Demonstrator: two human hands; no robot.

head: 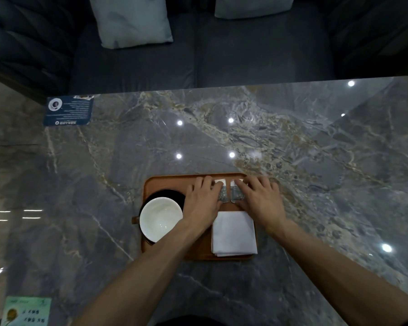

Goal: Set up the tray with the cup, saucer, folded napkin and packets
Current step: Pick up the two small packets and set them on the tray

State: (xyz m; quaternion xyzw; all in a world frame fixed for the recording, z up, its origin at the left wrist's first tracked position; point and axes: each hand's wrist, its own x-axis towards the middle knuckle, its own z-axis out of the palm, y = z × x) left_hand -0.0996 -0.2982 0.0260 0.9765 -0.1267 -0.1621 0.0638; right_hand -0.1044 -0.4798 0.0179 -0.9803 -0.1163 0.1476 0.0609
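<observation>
A brown wooden tray [167,182] lies on the marble table. On its left side a white cup [161,219] stands on a black saucer [172,193]. A folded white napkin [233,232] lies in the tray's near right part. Beyond the napkin, two small packets lie side by side: the left packet [223,193] and the right packet [235,193]. My left hand [204,201] rests flat with its fingers on the left packet. My right hand [260,200] presses its fingers on the right packet. Both packets are partly hidden under my fingers.
A dark blue printed card [68,110] lies at the table's far left corner. A light green card [26,311] sits at the near left edge. Beyond the table stands a dark sofa [198,55] with two pale cushions [130,20].
</observation>
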